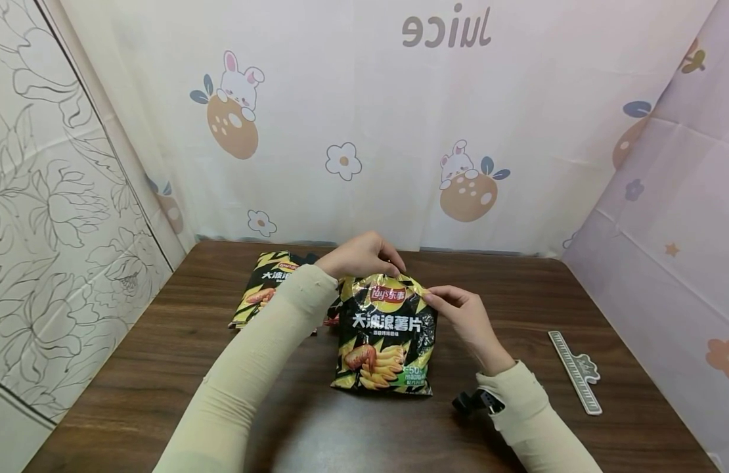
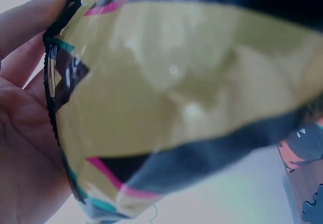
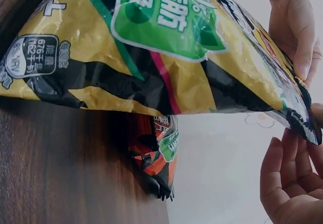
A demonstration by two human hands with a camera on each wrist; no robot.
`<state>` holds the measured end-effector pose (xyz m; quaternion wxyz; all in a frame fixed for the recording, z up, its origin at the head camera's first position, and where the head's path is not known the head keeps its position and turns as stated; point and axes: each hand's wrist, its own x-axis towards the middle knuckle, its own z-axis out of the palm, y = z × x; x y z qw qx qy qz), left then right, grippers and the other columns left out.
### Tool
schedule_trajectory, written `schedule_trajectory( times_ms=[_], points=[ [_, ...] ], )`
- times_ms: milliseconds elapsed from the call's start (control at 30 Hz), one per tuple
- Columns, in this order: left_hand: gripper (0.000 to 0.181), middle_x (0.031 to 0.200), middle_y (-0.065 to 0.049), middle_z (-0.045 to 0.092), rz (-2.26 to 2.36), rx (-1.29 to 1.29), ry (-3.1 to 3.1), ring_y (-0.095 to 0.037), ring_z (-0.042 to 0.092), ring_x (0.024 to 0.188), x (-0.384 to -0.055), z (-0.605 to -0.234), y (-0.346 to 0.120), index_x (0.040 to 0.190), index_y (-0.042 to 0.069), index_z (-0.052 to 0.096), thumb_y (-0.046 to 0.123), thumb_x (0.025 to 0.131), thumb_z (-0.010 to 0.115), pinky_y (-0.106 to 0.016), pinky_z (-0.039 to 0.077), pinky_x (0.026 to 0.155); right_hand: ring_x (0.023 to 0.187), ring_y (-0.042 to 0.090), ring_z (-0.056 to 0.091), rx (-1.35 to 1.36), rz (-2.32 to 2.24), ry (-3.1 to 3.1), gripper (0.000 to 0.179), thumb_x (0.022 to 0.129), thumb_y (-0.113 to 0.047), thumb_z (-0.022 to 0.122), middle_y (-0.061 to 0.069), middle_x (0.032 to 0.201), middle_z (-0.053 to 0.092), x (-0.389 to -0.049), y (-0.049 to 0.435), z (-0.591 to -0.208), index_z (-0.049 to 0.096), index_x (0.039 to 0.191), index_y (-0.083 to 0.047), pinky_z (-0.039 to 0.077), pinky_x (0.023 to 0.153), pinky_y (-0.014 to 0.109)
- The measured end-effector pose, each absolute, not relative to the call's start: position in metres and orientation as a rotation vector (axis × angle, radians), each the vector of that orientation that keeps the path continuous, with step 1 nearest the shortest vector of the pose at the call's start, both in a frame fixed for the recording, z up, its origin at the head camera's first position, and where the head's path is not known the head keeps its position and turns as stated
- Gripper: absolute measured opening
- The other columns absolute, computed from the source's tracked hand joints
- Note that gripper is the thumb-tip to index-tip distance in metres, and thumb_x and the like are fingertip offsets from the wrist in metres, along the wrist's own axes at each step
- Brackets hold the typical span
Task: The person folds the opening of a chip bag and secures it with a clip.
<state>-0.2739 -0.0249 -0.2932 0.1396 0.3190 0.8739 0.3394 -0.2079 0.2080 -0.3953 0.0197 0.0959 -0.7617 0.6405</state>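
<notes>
A black and yellow bag of potato chips [image 1: 388,335] stands upright at the middle of the table, its printed front facing me. My left hand [image 1: 364,255] pinches its top edge from above. At the top right corner, my right hand [image 1: 466,322] pinches the bag between thumb and fingers. The left wrist view has the crimped edge of the bag [image 2: 166,82] between the thumb and fingers. In the right wrist view both hands meet the top seam, and the lower front of the bag [image 3: 176,72] fills the upper part.
A second yellow and black chip bag [image 1: 261,282] lies at the back left, partly behind my left sleeve. Behind the held bag is a red and black chip bag [image 3: 154,153], mostly hidden. A pale bag clip [image 1: 576,374] lies on the wooden table [image 1: 630,401] at right.
</notes>
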Motion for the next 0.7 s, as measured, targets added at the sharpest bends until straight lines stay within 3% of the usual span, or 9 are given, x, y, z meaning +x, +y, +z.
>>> schedule_trajectory(
  times_ms=[300,567,700],
  points=[
    [0.017,0.102,-0.003,0.074,1.005,0.921,2.499,-0.016,0.064,0.083,-0.2714,-0.2926,-0.0266,0.105,0.009,0.077,0.016,0.093,0.068,-0.025,0.047,0.07,0.085,0.006,0.064,0.237,1.983,-2.341,0.033,0.092,-0.026,0.07,-0.013,0.091,0.069,-0.208,0.2041,-0.3957,0.07,0.108,0.002,0.054,0.077,0.024],
    [0.01,0.09,0.001,0.072,0.989,0.927,2.56,-0.012,0.046,0.061,-0.2668,-0.2934,-0.0269,0.091,0.014,0.078,0.023,0.089,0.073,-0.025,0.04,0.059,0.085,0.006,0.062,0.209,1.97,-2.338,0.027,0.091,-0.027,0.072,-0.013,0.09,0.068,-0.2076,0.2029,-0.3966,0.072,0.104,-0.003,0.053,0.077,0.023],
    [0.008,0.092,0.002,0.073,0.973,0.91,2.583,-0.011,0.053,0.067,-0.2663,-0.2932,-0.0261,0.089,0.014,0.078,0.02,0.09,0.072,-0.024,0.043,0.063,0.087,0.006,0.062,0.209,1.966,-2.338,0.027,0.091,-0.027,0.072,-0.013,0.091,0.068,-0.2077,0.2023,-0.3968,0.072,0.104,-0.003,0.053,0.078,0.022]
  ],
)
